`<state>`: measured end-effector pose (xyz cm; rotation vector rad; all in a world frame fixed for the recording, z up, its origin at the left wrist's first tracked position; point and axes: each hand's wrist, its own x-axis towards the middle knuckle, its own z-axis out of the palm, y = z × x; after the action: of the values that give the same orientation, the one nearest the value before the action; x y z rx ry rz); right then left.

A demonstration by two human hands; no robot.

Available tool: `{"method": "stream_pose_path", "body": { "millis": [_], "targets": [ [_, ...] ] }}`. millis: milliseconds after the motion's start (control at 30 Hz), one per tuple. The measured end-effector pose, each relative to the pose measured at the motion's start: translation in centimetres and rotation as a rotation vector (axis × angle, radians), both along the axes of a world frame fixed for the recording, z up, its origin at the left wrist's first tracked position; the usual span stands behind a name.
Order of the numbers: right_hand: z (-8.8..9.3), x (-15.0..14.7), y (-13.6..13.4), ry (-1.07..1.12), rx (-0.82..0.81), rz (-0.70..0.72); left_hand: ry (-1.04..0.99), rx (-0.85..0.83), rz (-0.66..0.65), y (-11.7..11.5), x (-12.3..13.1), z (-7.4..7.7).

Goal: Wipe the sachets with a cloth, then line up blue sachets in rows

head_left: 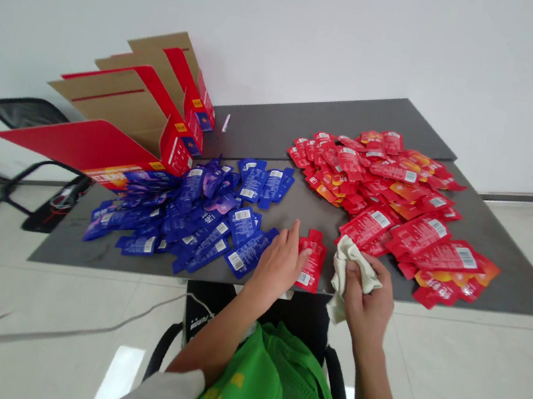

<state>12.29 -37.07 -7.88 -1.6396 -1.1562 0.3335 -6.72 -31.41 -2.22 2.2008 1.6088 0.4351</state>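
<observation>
One red pouch [311, 260] was seen lying flat near the front edge of the tabletop [314, 200], set between the two hands and apart from the large red heap. Its left edge was overlapped by the thumb of the left hand [279, 262]; whether it was pressed or only covered could not be told. The left fingers were held open and outstretched, with nothing gripped in them. By the right hand [371, 304], a crumpled white cloth [354, 267] was gripped, its fingers closed on the fabric just beside the pouch.

Progress could be judged only in part. A single pouch appeared to be singled out for handling, and its turn was judged unfinished, since the cloth was held and the pouch was left unlifted. On the right, many red pouches [382, 171] were heaped loosely; on the left, many blue pouches [210, 238] were spread in overlapping layers, with some grouped more neatly at their inner edge. Which heap was done and which was left could not be settled, as no mark of either was shown.

Farther out, beyond the blue pouches, red cardboard boxes [173, 148] were stood with their flaps raised; their insides were mostly hidden, so whether anything was packed could not be confirmed.
</observation>
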Motion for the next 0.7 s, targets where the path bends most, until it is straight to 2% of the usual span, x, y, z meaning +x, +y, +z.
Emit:
{"method": "stream_pose_path", "body": {
  "millis": [100, 167, 300, 400, 467, 567, 700],
  "targets": [
    [0.1, -0.1, 0.0, -0.01, 0.011, 0.005, 0.05, 0.165, -0.05, -2.4, -0.4, 0.7],
    [0.3, 0.0, -0.1, -0.015, 0.017, 0.022, 0.027, 0.242, -0.125, -4.3, -0.9, 0.6],
    [1.3, 0.8, -0.1, -0.013, -0.027, 0.098, 0.01, 0.363, -0.317, -7.2, -2.2, -1.5],
    [3.0, 1.5, 0.2, -0.07, -0.036, 0.137, 0.02, 0.462, -0.401, -7.9, -3.0, -3.6],
    [4.4, 1.8, 0.5, -0.153, 0.005, 0.181, 0.014, 0.507, -0.434, -7.9, -3.3, -4.4],
    [5.9, 1.5, 1.2, -0.322, 0.115, 0.399, -0.006, 0.522, -0.451, -7.6, -3.6, -4.5],
    [5.8, 0.6, 2.2, -0.551, 0.179, 0.845, -0.023, 0.496, -0.427, -7.3, -3.9, -3.9]
  ]
}}
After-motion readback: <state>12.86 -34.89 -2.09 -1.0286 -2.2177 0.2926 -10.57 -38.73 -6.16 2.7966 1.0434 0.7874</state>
